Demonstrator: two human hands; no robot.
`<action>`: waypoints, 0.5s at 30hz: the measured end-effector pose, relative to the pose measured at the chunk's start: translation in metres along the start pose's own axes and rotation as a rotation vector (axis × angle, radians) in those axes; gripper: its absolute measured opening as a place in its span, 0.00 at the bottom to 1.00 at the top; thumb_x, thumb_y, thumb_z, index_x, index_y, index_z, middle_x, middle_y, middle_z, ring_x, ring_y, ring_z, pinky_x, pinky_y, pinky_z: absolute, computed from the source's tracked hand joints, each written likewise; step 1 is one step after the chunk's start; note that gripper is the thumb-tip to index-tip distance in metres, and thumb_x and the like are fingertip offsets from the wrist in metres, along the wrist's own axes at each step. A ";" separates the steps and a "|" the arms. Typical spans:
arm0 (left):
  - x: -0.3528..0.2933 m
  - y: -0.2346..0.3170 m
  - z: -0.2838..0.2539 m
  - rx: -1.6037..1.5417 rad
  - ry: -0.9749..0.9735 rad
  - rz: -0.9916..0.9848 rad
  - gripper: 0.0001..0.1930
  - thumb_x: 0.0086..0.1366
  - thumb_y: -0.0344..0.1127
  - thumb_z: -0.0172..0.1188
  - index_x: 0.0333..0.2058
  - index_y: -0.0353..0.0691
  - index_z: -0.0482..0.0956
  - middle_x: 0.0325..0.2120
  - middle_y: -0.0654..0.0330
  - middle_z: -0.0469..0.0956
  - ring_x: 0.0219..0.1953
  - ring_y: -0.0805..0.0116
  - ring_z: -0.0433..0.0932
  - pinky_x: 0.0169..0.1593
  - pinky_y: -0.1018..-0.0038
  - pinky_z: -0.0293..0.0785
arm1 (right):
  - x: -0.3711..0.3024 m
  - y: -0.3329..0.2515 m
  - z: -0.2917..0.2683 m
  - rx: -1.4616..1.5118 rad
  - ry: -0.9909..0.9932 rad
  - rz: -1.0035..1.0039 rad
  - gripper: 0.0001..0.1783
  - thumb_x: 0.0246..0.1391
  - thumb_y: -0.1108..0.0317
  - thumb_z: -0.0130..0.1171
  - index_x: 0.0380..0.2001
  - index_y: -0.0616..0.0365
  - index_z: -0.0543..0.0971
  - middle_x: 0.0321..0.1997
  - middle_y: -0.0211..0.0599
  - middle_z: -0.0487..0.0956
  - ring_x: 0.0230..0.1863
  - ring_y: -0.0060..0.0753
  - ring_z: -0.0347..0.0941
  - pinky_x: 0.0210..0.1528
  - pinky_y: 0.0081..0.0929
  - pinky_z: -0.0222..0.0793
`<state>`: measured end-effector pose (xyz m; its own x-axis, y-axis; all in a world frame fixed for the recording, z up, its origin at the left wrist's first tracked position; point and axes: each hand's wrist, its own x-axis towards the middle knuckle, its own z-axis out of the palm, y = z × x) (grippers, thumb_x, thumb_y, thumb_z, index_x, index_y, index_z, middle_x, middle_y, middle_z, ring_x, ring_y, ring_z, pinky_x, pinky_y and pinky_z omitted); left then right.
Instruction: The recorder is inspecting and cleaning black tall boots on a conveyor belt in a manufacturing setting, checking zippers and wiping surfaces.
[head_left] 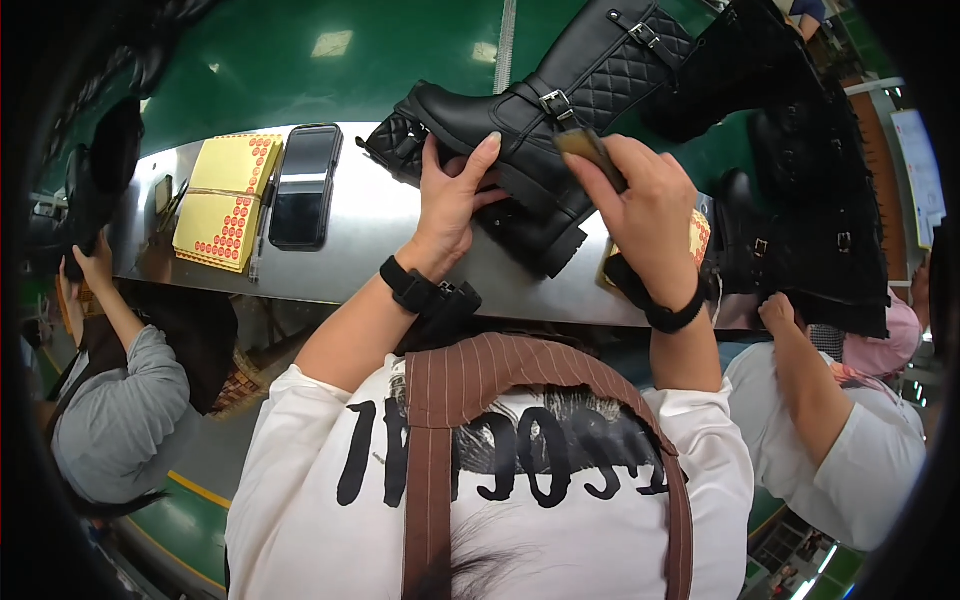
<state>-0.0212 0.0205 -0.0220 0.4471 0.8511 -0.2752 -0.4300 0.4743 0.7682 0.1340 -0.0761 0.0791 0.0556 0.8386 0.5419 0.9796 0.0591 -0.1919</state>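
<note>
Green belting (pixel 410 45) backs a metal bench (pixel 372 245); above it tilts a black boot (pixel 530 130), the left hand (pixel 447 205) gripping its sole, the right hand (pixel 648 205) clasping an apparent brush (pixel 583 150) near a buckle (pixel 556 103). This looks like brushing; the next stroke needs steady support.

You have a shiny metal worktop (pixel 370 215) before you. Past its far edge spreads a green surface (pixel 400 75), crossed by a grey strip (pixel 505 45) and lit by glare patches (pixel 332 44). Off its right end stands a white board (pixel 918 165). Behind its near left corner, a yellow line (pixel 200 489) crosses your grey and green floor (pixel 185 530); bright tubes (pixel 826 559) shine well behind the near right corner.
</note>
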 end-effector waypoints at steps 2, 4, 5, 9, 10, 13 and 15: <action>-0.001 0.002 -0.001 0.004 0.003 0.009 0.45 0.56 0.44 0.70 0.64 0.43 0.49 0.46 0.52 0.73 0.41 0.63 0.78 0.40 0.67 0.80 | 0.004 -0.003 0.014 0.016 0.037 -0.069 0.11 0.49 0.61 0.65 0.24 0.53 0.75 0.21 0.33 0.75 0.23 0.40 0.71 0.29 0.31 0.61; -0.001 0.003 -0.001 -0.001 0.008 0.005 0.45 0.56 0.44 0.70 0.64 0.43 0.49 0.46 0.52 0.73 0.41 0.63 0.78 0.40 0.66 0.80 | 0.003 -0.004 0.017 -0.010 -0.081 -0.083 0.11 0.49 0.60 0.65 0.24 0.53 0.75 0.21 0.32 0.74 0.22 0.40 0.70 0.28 0.32 0.60; -0.001 0.003 -0.002 -0.002 0.013 0.006 0.45 0.56 0.44 0.71 0.64 0.43 0.48 0.46 0.52 0.73 0.41 0.62 0.78 0.40 0.66 0.79 | -0.001 -0.002 0.009 -0.072 -0.159 -0.069 0.11 0.49 0.59 0.65 0.25 0.53 0.76 0.22 0.31 0.75 0.23 0.39 0.72 0.29 0.33 0.61; 0.000 0.002 -0.002 -0.035 -0.034 0.044 0.46 0.56 0.44 0.71 0.64 0.43 0.47 0.46 0.51 0.73 0.41 0.62 0.78 0.40 0.65 0.79 | -0.008 0.007 -0.018 -0.270 -0.492 0.039 0.11 0.49 0.59 0.65 0.28 0.53 0.78 0.24 0.32 0.77 0.25 0.39 0.74 0.29 0.33 0.62; 0.000 0.002 -0.002 -0.022 -0.037 0.028 0.46 0.56 0.44 0.71 0.64 0.43 0.47 0.46 0.51 0.73 0.41 0.62 0.78 0.40 0.65 0.79 | -0.007 0.008 -0.018 -0.224 -0.446 -0.020 0.11 0.49 0.59 0.65 0.28 0.53 0.78 0.24 0.32 0.77 0.25 0.39 0.74 0.29 0.33 0.62; 0.000 0.002 -0.002 0.028 -0.006 0.021 0.46 0.56 0.43 0.70 0.64 0.43 0.47 0.46 0.51 0.73 0.42 0.61 0.78 0.40 0.64 0.79 | 0.004 0.002 0.006 0.039 -0.047 -0.049 0.10 0.51 0.60 0.64 0.27 0.54 0.77 0.24 0.33 0.77 0.25 0.40 0.73 0.29 0.31 0.62; 0.000 0.003 -0.002 0.015 0.007 0.018 0.46 0.56 0.43 0.71 0.64 0.43 0.47 0.45 0.51 0.74 0.42 0.60 0.78 0.41 0.64 0.79 | 0.006 -0.002 0.013 0.016 -0.071 -0.063 0.10 0.51 0.60 0.64 0.27 0.54 0.76 0.24 0.33 0.77 0.25 0.40 0.73 0.29 0.31 0.62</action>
<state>-0.0242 0.0222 -0.0210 0.4336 0.8613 -0.2650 -0.4263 0.4551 0.7817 0.1297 -0.0637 0.0719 -0.0205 0.8690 0.4944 0.9776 0.1211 -0.1723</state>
